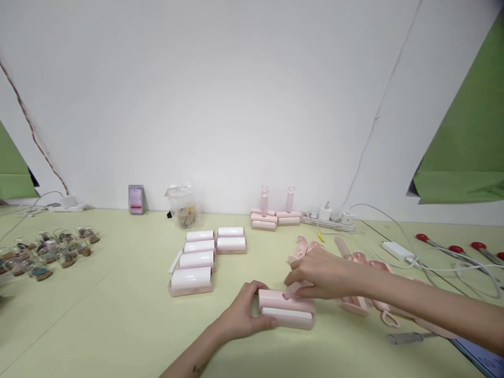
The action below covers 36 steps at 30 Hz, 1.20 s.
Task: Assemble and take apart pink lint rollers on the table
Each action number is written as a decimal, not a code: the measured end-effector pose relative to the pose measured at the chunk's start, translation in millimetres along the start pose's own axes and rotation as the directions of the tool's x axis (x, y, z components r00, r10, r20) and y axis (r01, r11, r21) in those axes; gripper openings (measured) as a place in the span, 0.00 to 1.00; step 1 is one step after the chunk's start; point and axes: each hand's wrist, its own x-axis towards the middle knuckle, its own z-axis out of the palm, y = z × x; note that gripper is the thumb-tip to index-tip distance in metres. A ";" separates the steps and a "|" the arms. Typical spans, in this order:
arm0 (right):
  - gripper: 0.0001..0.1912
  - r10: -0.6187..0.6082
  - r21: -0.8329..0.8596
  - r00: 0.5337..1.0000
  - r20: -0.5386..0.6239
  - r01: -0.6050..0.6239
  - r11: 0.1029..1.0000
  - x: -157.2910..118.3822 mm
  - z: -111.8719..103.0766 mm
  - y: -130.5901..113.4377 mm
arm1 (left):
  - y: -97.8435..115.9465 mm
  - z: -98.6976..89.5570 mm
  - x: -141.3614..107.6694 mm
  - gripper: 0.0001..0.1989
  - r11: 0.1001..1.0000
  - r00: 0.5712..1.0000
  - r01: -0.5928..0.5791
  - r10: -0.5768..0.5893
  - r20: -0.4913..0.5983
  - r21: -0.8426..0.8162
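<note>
A pink lint roller case (277, 299) with a white roll showing along its front lies on the table before me. My left hand (243, 313) grips its left end, thumb along the front and fingers behind. At the case's top right, my right hand (322, 274) is closed on a translucent pink piece (296, 289), perhaps a handle; my fingers hide most of it. Left of the case stand several white rolls (191, 278) in pale pink trays. Pink plastic parts (355, 304) lie to the right, partly under my right forearm.
By the wall are pink roller cases with upright handles (264, 203), a power strip (334, 224), a bagged cup (185, 207) and a phone (136, 200). Small glass domes (49, 252) crowd the left. A clear-handled screwdriver (405, 338), cables and red-handled tools (455, 250) occupy the right.
</note>
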 end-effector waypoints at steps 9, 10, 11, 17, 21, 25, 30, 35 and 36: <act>0.10 0.071 -0.105 0.973 0.222 -0.049 0.993 42.0 -19.1 -16.2 | 7.9 4.0 -2.1 0.25 0.999 0.998 0.033 -0.032 -0.054 0.027; 0.10 0.084 -0.111 0.966 0.244 -0.059 0.992 44.7 -19.6 -17.5 | 8.9 5.2 -2.1 0.25 0.998 0.996 0.054 -0.052 -0.073 0.035; 0.10 0.094 -0.117 0.961 0.261 -0.065 0.991 46.1 -20.0 -19.1 | 9.8 6.2 -2.1 0.24 0.996 0.993 0.074 -0.070 -0.090 0.042; 0.08 0.104 -0.161 0.965 0.241 -0.066 0.985 36.4 -22.4 -27.6 | 15.1 7.3 -2.8 0.25 0.994 0.992 0.097 -0.093 -0.084 0.048; 0.09 0.106 -0.127 0.961 0.257 -0.075 0.989 36.1 -21.8 -24.0 | 18.7 7.0 -3.8 0.24 0.993 0.991 0.105 -0.100 -0.088 0.051; 0.08 0.160 -0.084 0.932 0.325 -0.140 0.987 44.8 -23.7 -23.6 | 19.0 7.9 -4.0 0.23 0.991 0.988 0.115 -0.106 -0.114 0.073; 0.06 0.245 -0.096 0.889 0.386 -0.226 0.969 57.3 -25.5 -36.6 | 16.1 9.1 -5.6 0.24 0.994 0.991 0.101 -0.096 -0.098 0.042; 0.11 0.307 -0.136 0.876 0.373 -0.275 0.952 64.1 -25.1 -47.5 | 14.1 13.2 -7.7 0.24 0.995 0.991 0.100 -0.101 -0.082 -0.016; 0.12 0.312 -0.139 0.874 0.372 -0.280 0.950 64.3 -25.2 -48.2 | 14.2 14.9 -8.2 0.24 0.995 0.991 0.102 -0.103 -0.082 -0.021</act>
